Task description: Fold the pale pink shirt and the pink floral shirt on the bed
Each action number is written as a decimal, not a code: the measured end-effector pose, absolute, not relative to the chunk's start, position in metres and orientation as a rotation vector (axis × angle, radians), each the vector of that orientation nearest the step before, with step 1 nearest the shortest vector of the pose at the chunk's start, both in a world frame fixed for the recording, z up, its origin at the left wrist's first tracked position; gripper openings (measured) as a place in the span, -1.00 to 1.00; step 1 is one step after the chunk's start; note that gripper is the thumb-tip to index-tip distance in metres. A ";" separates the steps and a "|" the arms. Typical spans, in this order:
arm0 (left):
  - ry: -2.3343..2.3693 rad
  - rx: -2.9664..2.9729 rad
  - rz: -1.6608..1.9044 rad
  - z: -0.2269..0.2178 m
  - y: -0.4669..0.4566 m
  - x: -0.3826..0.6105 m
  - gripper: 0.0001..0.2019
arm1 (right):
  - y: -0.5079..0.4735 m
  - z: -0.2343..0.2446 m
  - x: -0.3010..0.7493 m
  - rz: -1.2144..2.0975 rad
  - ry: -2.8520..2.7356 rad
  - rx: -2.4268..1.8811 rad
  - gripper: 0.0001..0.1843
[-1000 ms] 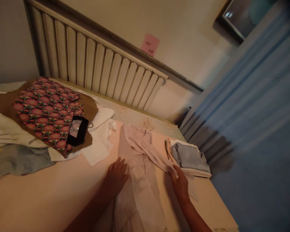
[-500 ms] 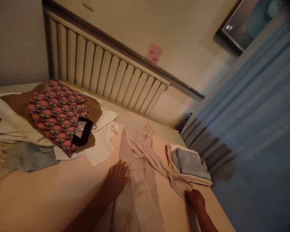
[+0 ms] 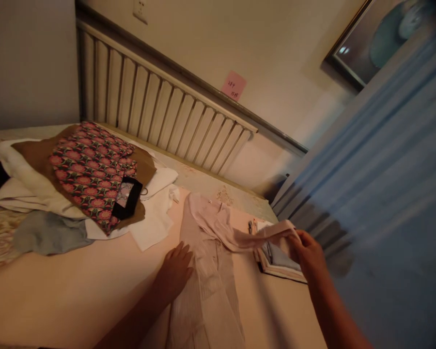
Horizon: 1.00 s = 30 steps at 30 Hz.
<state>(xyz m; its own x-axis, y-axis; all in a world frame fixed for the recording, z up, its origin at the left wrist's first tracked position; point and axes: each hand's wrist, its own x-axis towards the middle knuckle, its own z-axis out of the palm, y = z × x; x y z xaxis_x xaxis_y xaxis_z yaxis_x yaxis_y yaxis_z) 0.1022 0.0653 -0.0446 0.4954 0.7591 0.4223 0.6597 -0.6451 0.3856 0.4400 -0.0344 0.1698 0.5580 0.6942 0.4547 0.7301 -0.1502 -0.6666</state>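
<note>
A pale pink long-sleeved shirt (image 3: pixel 212 281) is lying spread lengthwise on a peach-coloured cover (image 3: pixel 105 291), in the middle of the view, its neck end pointing toward the radiator (image 3: pixel 167 104) and its body running down past the lower edge of the view. The left hand (image 3: pixel 174 269) is resting palm down along the left border of the shirt, its fingers extended and slightly parted, gripping nothing. The right hand (image 3: pixel 307 245) is pinching the free end of one sleeve (image 3: pixel 254 239) between thumb and fingers, and is holding it raised, so that the sleeve is stretching out to the right of the body and passing in front of a folded stack of clothes (image 3: pixel 283 272), partly hiding it. A grey folded garment (image 3: pixel 276 257) is lying on that stack.

To the left, a loose heap is spreading: a red floral garment with a black collar (image 3: pixel 90 167) is lying over a brown garment (image 3: pixel 145 162), with a white garment (image 3: pixel 154 220) showing beside them and a grey-green cloth (image 3: pixel 53 232) lying nearest the viewer. A pink note (image 3: pixel 234 86) is hanging on the wall above the radiator, and a blue curtain (image 3: pixel 388 208) is hanging at the right.
</note>
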 end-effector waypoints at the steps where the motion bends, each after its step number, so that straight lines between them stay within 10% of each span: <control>1: 1.227 2.562 0.851 -0.044 0.065 0.102 -0.63 | -0.034 0.183 0.430 -0.003 -1.159 -1.813 -0.52; 11: 1.224 2.549 0.824 -0.043 0.066 0.101 -0.61 | -0.084 0.201 0.313 0.336 -1.741 -1.551 -0.88; 23: 1.220 2.560 0.787 -0.042 0.067 0.102 -0.63 | -0.096 0.151 0.305 0.729 -1.785 -1.773 -0.74; 30: 1.213 2.557 0.805 -0.045 0.067 0.103 -0.62 | -0.056 0.196 0.344 0.215 -0.978 -1.602 -0.64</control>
<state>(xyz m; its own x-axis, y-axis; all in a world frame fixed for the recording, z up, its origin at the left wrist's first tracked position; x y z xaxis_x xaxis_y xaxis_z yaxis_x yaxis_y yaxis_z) 0.1025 0.0675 -0.0448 0.5154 0.7634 0.3893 0.6553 -0.6438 0.3951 0.3440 -0.0556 0.1962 0.6311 0.6845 0.3650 0.4682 0.0391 -0.8828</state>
